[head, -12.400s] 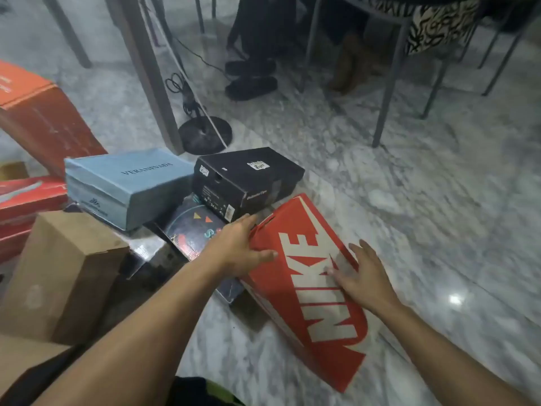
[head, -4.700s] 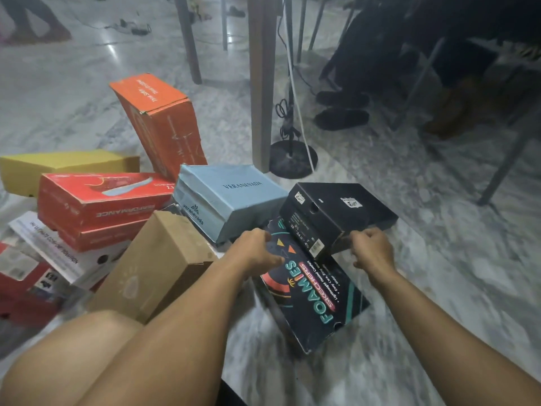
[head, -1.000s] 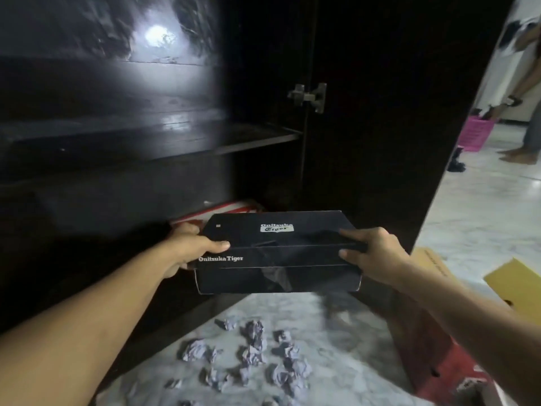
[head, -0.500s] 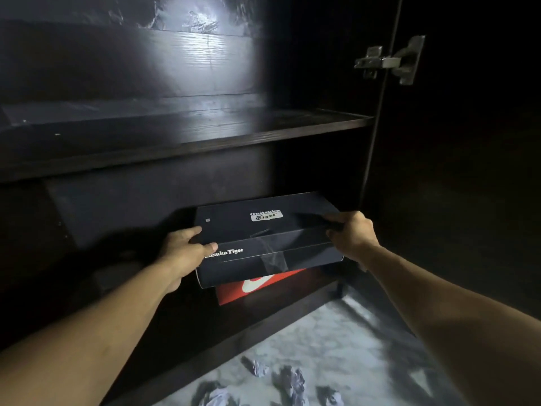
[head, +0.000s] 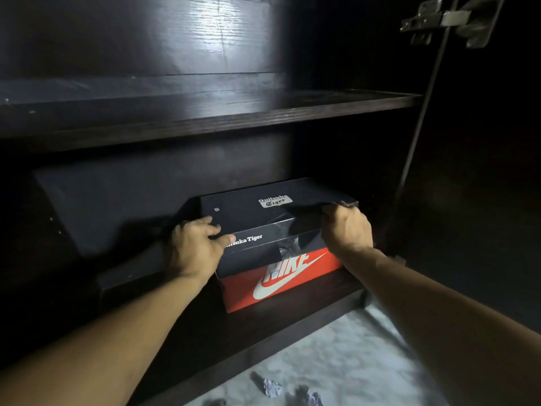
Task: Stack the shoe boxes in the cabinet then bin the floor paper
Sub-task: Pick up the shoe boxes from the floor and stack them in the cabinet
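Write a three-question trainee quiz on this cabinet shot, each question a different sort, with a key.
1. True or false: the black shoe box sits on top of the red shoe box.
2. Where does the crumpled paper lie? A) on the upper shelf B) on the floor in front of the cabinet C) inside the red shoe box
3. Fill in: the left hand and right hand both grip the ____ shoe box.

Key: 1 true; 2 B; 3 black.
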`<state>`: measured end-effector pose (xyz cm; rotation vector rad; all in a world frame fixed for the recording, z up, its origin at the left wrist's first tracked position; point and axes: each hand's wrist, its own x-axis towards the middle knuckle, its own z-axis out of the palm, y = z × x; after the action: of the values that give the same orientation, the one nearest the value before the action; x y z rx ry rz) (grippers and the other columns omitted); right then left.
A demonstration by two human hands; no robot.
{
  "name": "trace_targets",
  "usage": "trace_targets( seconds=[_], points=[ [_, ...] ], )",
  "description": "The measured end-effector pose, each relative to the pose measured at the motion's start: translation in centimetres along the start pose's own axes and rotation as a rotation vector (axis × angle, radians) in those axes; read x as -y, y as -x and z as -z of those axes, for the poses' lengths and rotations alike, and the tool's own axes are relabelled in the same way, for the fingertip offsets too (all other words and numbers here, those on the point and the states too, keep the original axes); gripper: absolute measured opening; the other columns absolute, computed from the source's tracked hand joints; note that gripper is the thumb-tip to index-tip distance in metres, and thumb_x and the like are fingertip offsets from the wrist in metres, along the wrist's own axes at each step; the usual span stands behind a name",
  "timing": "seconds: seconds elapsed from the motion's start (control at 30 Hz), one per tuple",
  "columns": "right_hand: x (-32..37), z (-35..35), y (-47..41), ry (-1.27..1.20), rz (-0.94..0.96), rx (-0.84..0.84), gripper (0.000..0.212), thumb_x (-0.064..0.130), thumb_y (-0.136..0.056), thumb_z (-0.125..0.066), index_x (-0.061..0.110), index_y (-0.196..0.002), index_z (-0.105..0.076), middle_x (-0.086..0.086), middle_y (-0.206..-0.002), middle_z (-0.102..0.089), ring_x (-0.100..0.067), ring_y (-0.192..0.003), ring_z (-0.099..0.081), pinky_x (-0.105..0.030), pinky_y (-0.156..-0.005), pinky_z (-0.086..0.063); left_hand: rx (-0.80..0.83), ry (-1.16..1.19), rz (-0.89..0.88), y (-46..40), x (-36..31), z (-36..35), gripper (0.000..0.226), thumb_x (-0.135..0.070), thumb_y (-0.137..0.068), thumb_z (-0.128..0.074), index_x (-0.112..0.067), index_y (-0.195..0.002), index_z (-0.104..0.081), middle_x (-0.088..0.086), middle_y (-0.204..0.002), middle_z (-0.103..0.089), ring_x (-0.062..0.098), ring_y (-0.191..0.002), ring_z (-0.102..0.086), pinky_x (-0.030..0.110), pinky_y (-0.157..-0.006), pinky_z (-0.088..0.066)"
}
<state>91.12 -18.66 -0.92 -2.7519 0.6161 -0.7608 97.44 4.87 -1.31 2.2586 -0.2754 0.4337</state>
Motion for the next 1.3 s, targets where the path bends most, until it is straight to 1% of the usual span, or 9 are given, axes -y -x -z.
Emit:
trace_targets(
  seconds=[0.23, 0.37, 0.5, 0.6, 0.7, 0.77, 0.97, 1.1, 1.3],
  points=[
    [0.2, -0.2, -1.5, 0.050, 0.027, 0.233, 0.058, 0.007, -0.088, -0.050, 0.013, -0.144, -0.040, -0.009, -0.146, -0.043, -0.031, -0.133, -0.043, -0.040, -0.105, -0.041, 0.015, -0.182, -0.099, -0.7, -0.4, -0.6, 0.035, -0.021, -0.083, -0.073, -0.004, -0.114, -0.069, 0.011, -0.126, -0.064, 0.030, -0.118, -0.059, 0.038, -0.098, -0.048],
    [0.5, 0.0, -1.8, 0.058, 0.007, 0.328, 0.069, 0.004, -0.087, -0.048, 0.014, -0.152, -0.026, -0.005, -0.157, -0.031, -0.032, -0.133, -0.045, -0.041, -0.106, -0.043, 0.066, -0.284, -0.072, -1.1, -0.8, -0.4, 0.033, -0.022, -0.087, -0.068, -0.010, -0.118, -0.068, 0.008, -0.129, -0.064, 0.031, -0.120, -0.057, 0.038, -0.098, -0.048],
    [0.3, 0.7, -1.3, 0.035, 0.003, 0.411, 0.085, 0.002, -0.085, -0.055, 0.016, -0.156, -0.011, -0.001, -0.164, -0.006, -0.031, -0.145, -0.027, -0.041, -0.113, -0.036, 0.125, -0.303, -0.026, -0.8, -1.5, 0.2, 0.042, -0.027, -0.085, -0.070, -0.012, -0.124, -0.064, 0.008, -0.132, -0.061, 0.031, -0.122, -0.055, 0.037, -0.098, -0.047],
    [-0.7, 2.4, -0.7, 0.009, 0.013, 0.385, 0.077, 0.004, -0.081, -0.061, 0.017, -0.149, -0.026, -0.007, -0.155, -0.028, -0.033, -0.134, -0.044, -0.042, -0.103, -0.047, 0.176, -0.335, -0.033, 0.4, -2.5, 0.9, 0.052, -0.030, -0.084, -0.071, -0.015, -0.131, -0.059, 0.008, -0.136, -0.057, 0.031, -0.124, -0.053, 0.037, -0.098, -0.046],
    [-1.8, 5.8, 0.2, 0.009, 0.066, 0.350, 0.049, 0.014, -0.085, -0.061, 0.021, -0.132, -0.049, -0.006, -0.125, -0.058, -0.025, -0.100, -0.063, -0.038, -0.081, -0.058, 0.196, -0.309, -0.039, 1.7, -4.6, 2.2, 0.051, -0.030, -0.083, -0.072, -0.014, -0.130, -0.060, 0.006, -0.138, -0.056, 0.030, -0.124, -0.052, 0.036, -0.099, -0.045],
    [-2.6, 9.0, 1.2, 0.049, 0.077, 0.378, 0.036, 0.021, -0.089, -0.059, 0.020, -0.126, -0.059, -0.007, -0.115, -0.066, -0.026, -0.096, -0.065, -0.036, -0.079, -0.057, 0.250, -0.281, -0.050, 2.6, -6.5, 2.9, 0.052, -0.030, -0.082, -0.074, -0.014, -0.130, -0.060, 0.007, -0.135, -0.058, 0.029, -0.123, -0.054, 0.034, -0.098, -0.044],
    [-4.9, 19.5, 7.2, 0.071, 0.011, 0.462, 0.023, 0.033, -0.082, -0.065, 0.025, -0.103, -0.068, -0.005, -0.106, -0.068, -0.025, -0.102, -0.065, -0.034, -0.079, -0.054, 0.575, -0.245, -0.150, 7.8, -14.2, 6.1, 0.051, -0.036, -0.081, -0.074, -0.018, -0.128, -0.060, 0.006, -0.122, -0.065, 0.024, -0.104, -0.065, 0.030, -0.084, -0.050],
    [-7.3, 27.5, 14.1, 0.097, -0.086, 0.461, 0.045, 0.032, -0.083, -0.071, 0.015, -0.125, -0.063, -0.006, -0.119, -0.067, -0.022, -0.113, -0.062, -0.034, -0.098, -0.049, 0.746, -0.262, -0.327, 13.3, -19.8, 7.8, 0.029, -0.041, -0.073, -0.077, -0.024, -0.092, -0.064, 0.003, -0.097, -0.058, 0.021, -0.086, -0.056, 0.027, -0.077, -0.042],
    [-12.1, 39.4, 26.6, 0.209, -0.239, 0.472, 0.040, 0.032, -0.087, -0.068, 0.010, -0.120, -0.066, -0.006, -0.117, -0.069, -0.025, -0.108, -0.062, -0.029, -0.092, -0.046, 0.937, -0.237, -0.574, 24.1, -29.9, 8.9, 0.064, -0.049, -0.073, -0.076, -0.019, -0.128, -0.062, 0.003, -0.127, -0.064, 0.018, -0.112, -0.062, 0.027, -0.092, -0.048]
  ],
)
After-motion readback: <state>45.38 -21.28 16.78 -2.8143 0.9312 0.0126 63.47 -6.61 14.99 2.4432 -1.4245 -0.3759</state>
